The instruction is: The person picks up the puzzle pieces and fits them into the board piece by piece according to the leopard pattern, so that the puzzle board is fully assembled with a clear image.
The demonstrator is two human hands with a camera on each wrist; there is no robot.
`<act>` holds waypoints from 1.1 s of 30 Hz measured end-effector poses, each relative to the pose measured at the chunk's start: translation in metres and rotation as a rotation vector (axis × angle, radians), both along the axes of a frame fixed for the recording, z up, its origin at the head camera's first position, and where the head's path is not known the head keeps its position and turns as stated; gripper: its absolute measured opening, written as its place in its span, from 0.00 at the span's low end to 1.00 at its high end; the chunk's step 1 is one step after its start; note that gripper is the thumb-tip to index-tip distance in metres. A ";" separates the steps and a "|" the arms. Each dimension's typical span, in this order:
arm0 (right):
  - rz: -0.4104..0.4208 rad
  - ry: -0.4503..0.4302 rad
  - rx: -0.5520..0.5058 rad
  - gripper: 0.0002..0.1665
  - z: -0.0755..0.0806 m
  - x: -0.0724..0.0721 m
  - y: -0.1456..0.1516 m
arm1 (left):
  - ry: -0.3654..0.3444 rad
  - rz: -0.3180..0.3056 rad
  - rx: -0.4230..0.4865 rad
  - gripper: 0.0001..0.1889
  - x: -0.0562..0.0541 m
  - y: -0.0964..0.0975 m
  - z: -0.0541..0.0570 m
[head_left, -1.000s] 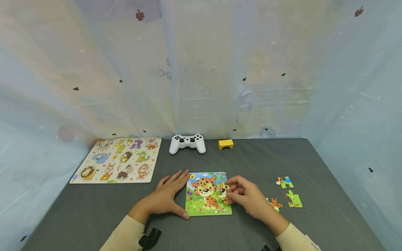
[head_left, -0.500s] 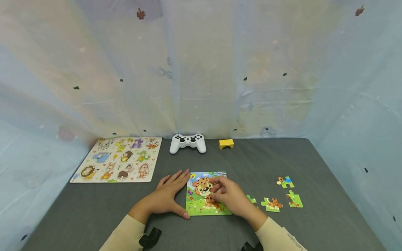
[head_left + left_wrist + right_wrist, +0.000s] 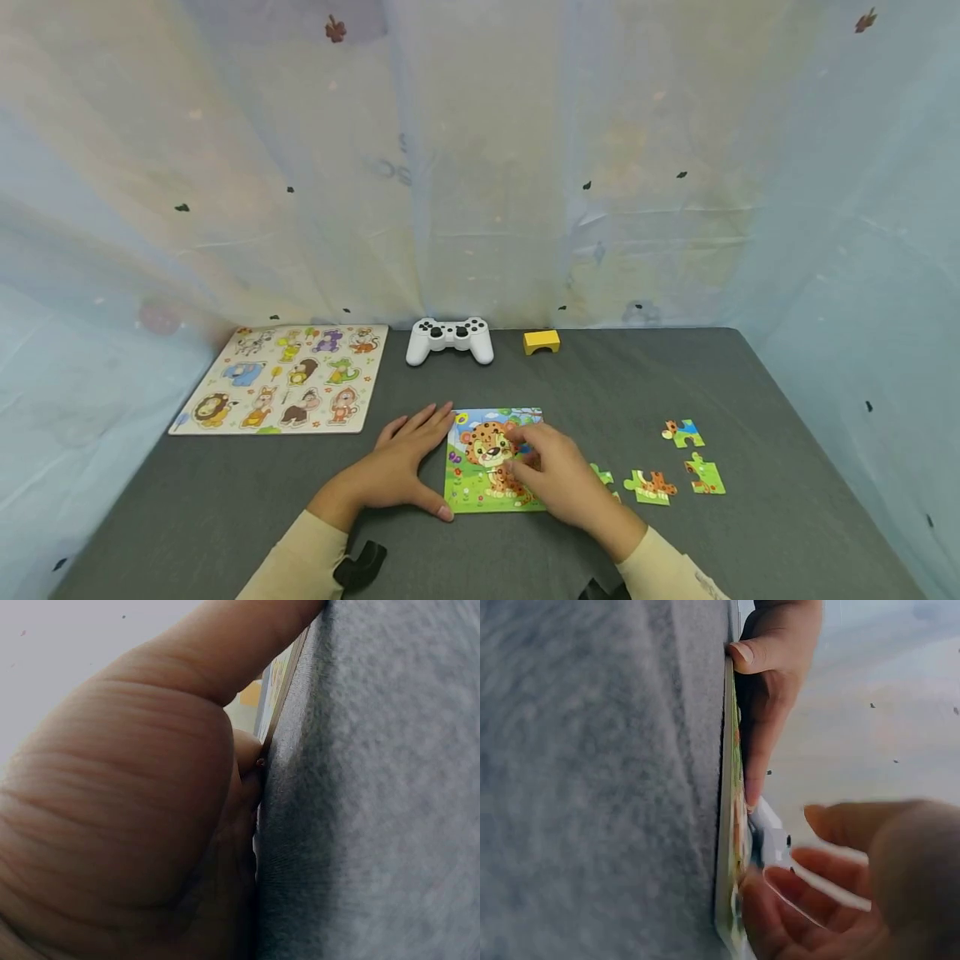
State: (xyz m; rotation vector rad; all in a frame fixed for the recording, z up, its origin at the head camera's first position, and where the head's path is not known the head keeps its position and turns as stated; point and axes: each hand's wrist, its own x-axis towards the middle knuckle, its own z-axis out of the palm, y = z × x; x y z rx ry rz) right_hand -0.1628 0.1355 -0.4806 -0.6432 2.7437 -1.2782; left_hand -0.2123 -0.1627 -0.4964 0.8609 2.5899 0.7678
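Note:
A square leopard picture puzzle board [image 3: 468, 487] lies on the grey table. My left hand [image 3: 401, 467] rests at its left side, fingers spread, with the thumb and fingertips right at the edge. Over the right half of the board is my right hand [image 3: 558, 475]; its thumb and index finger stand apart over the leopard picture. In the right wrist view, fingertips [image 3: 754, 889] come down at the board's face, and no piece shows between them and the thumb. The hand hides part of the picture.
Several loose puzzle pieces lie right of the board: a giraffe piece [image 3: 684, 433], a green piece [image 3: 705, 475], an orange-and-green piece [image 3: 651, 487], and a partly hidden green one [image 3: 602, 474]. Behind stand a white game controller [image 3: 450, 340], a yellow arch block [image 3: 542, 342] and an animal board [image 3: 281, 383].
My right hand has moved left over the board from its right edge, and its fingers have parted. The piece it pinched no longer shows in them. My left hand has stayed put.

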 end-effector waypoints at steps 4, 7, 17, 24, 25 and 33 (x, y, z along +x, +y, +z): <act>0.156 0.165 0.228 0.25 0.001 0.004 0.000 | -0.001 -0.002 0.004 0.74 0.000 0.001 0.001; 0.234 0.177 0.365 0.31 0.001 0.007 0.000 | -0.002 -0.003 0.006 0.74 0.000 0.001 0.001; 0.204 0.143 0.538 0.44 -0.002 0.016 -0.007 | 0.002 -0.001 -0.003 0.74 -0.001 0.000 -0.002; 0.175 0.070 0.545 0.50 0.000 0.024 -0.015 | 0.002 0.000 0.002 0.74 0.000 0.000 -0.001; 0.173 0.066 0.546 0.50 0.000 0.025 -0.016 | 0.001 0.000 0.003 0.74 0.000 0.000 -0.001; 0.177 0.055 0.523 0.50 -0.003 0.024 -0.014 | 0.000 0.003 0.007 0.73 0.000 0.001 -0.001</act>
